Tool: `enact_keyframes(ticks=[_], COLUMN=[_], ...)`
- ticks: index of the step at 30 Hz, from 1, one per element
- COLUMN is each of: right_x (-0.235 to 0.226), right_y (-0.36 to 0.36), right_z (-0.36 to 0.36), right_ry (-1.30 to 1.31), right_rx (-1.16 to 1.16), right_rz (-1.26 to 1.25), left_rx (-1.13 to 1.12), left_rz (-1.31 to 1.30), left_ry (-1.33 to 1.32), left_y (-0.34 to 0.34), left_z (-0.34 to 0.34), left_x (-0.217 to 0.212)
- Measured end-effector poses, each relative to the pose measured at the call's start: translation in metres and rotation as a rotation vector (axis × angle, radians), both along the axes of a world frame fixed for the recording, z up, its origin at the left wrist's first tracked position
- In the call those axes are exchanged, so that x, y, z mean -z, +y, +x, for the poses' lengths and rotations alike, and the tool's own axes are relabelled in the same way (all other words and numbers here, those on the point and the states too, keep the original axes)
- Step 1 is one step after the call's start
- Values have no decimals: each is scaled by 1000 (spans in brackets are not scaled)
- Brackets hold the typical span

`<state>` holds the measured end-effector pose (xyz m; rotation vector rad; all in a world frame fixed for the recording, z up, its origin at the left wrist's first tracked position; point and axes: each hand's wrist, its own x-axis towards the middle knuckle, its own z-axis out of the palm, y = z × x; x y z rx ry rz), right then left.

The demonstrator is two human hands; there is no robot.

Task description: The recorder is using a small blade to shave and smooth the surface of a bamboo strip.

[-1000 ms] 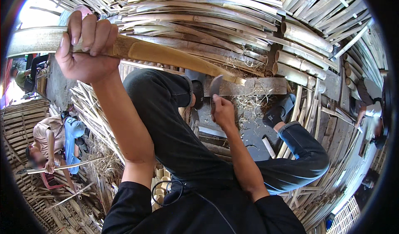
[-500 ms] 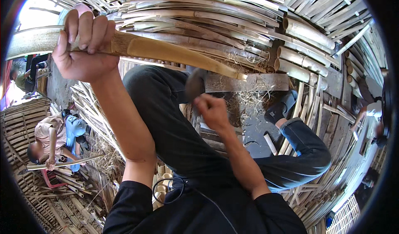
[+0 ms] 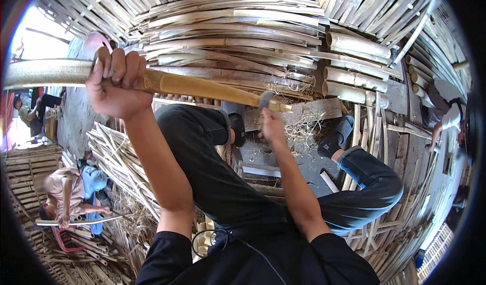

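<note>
My left hand (image 3: 119,85) is wrapped round a long bamboo pole (image 3: 202,89), which slants across in front of me. The pole's left part is pale, while its right part is cut down to a yellow-brown face that narrows to a tip. In my right hand (image 3: 273,132) is a knife with a short, dark, curved blade (image 3: 266,99), its handle mostly hidden by my fingers. The blade lies at the pole's narrow right end and overlaps it; I cannot tell how deep it bites. Below that tip is a wooden block (image 3: 316,109) strewn with shavings.
Split bamboo strips (image 3: 217,44) are stacked ahead, with thick bamboo tubes (image 3: 357,44) at the right. More strips (image 3: 119,156) lie left of my knees. A person (image 3: 66,194) sits at the lower left holding a bamboo strip. Another person (image 3: 448,102) is at the far right.
My right hand has moved up and right, bringing the knife from beside my knee to the pole's tip. My left hand keeps its grip, a little lower and further right in view.
</note>
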<state>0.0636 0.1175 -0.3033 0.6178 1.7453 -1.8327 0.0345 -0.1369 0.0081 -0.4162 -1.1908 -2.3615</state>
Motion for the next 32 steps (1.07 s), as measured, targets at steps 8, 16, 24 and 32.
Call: enact_keyframes(ticks=[8,16,24,32], right_x=[-90,-91,-53,-20], right_y=[-1,-11,-26,63], right_z=[-2,36,27,15], right_ry=[113,266,139,-154], right_rx=[-126,-216,-121,-114], right_rz=[4,49,80,197], left_rx=[-129,-134,-116,-98], left_rz=[-27,-27,-32,29], left_ry=[-40,-35,-4,-194], left_y=[-7,-8,-4,68], left_z=[10,15,3,-23], left_x=[2,-1,0,47])
